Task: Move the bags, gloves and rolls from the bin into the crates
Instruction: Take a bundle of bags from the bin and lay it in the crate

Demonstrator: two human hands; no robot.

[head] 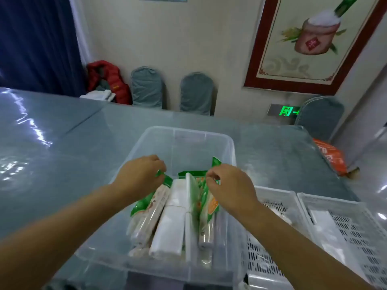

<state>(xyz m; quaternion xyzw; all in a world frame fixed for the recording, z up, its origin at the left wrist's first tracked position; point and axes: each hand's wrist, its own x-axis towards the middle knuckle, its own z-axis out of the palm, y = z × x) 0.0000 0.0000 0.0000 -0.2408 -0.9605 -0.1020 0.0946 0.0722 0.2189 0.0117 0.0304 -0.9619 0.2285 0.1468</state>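
The left hand (139, 173) reaches into the clear bin (219, 137), its fingers curled down and pinching the green top edge of a packet (152, 203) at the bin's left side. The right hand (227, 185) reaches in beside it, fingers curled and pinching the green and orange top of another packet (208, 204) at the bin's right side. Both forearms come in from the bottom corners of the view.

Between the 2 packets lie white rolls (169, 231) stacked lengthwise, and just right of them a thin white divider (189, 216) runs front to back through the bin. The far half of the bin holds nothing that can be made out.

The bin stands on a bench (62, 153) covered in glossy grey-blue sheeting. Touching the bin's right side are 2 white slotted crates (354, 225), side by side at the bench's near right; pale items lie in each, too blurred to name.

At the bench's far right edge sits an orange bag (330, 155). Beyond the bench, 3 grey-covered chairs (146, 86) stand along the wall, a red jacket (111, 80) is heaped at the left, a green exit sign (288, 111) glows low on the wall, and a framed picture (314, 38) hangs above.
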